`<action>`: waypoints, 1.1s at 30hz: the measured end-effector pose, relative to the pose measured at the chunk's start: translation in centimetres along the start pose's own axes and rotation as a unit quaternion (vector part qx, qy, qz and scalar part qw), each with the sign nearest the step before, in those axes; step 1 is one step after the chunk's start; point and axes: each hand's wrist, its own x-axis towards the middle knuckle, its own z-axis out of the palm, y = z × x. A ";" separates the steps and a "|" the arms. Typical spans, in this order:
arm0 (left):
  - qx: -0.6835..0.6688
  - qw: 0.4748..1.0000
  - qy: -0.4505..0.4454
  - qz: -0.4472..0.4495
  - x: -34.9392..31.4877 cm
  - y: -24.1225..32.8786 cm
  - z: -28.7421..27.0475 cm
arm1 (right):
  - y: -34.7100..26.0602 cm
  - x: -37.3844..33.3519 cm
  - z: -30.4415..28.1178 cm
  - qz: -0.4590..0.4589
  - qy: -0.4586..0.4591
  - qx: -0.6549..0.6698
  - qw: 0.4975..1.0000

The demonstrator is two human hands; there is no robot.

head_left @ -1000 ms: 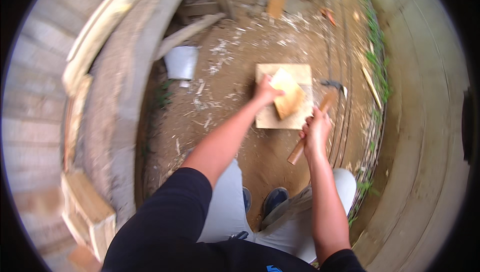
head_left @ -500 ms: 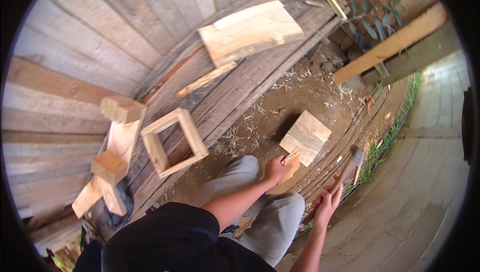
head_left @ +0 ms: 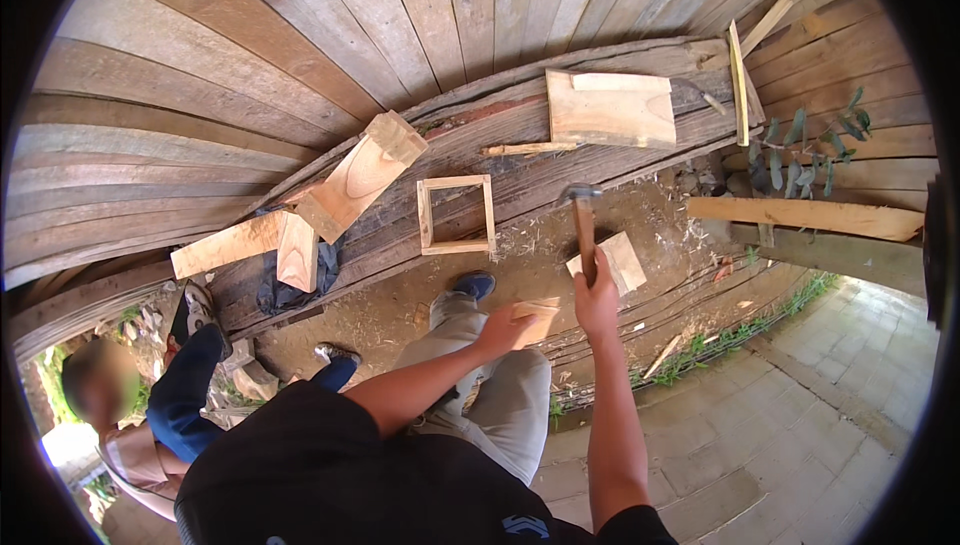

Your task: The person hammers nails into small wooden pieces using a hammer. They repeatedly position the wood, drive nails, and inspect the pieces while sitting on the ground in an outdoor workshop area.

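Note:
My right hand (head_left: pixel 597 300) is wrapped round the wooden handle of a hammer (head_left: pixel 585 223), its metal head pointing away from me. Behind the hammer, partly hidden by it and by my hand, a pale wooden block (head_left: pixel 624 261) rests on the dirt floor. Close to my knees, my left hand (head_left: pixel 502 331) grips a small piece of wood (head_left: pixel 538 321); its lower part and some of my fingers are hard to make out.
A long plank bench (head_left: pixel 520 195) carries a square wooden frame (head_left: pixel 425 217), a wide board (head_left: pixel 610 123), a curved blade (head_left: pixel 700 95) and joined timber pieces (head_left: pixel 355 180) by a black plastic bag (head_left: pixel 285 290). A person (head_left: pixel 185 410) sits at the left. A beam (head_left: pixel 800 215) juts in at right.
My view has swung, bringing the person at the left into sight. The hammer has gone from the right side to in front of the block. My left hand keeps its hold on the wood.

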 end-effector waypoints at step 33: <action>-0.241 0.932 0.269 -0.021 -10.7 9.2 -12.5 | -13.7 -11.0 9.0 -0.016 -0.362 -0.174 0.916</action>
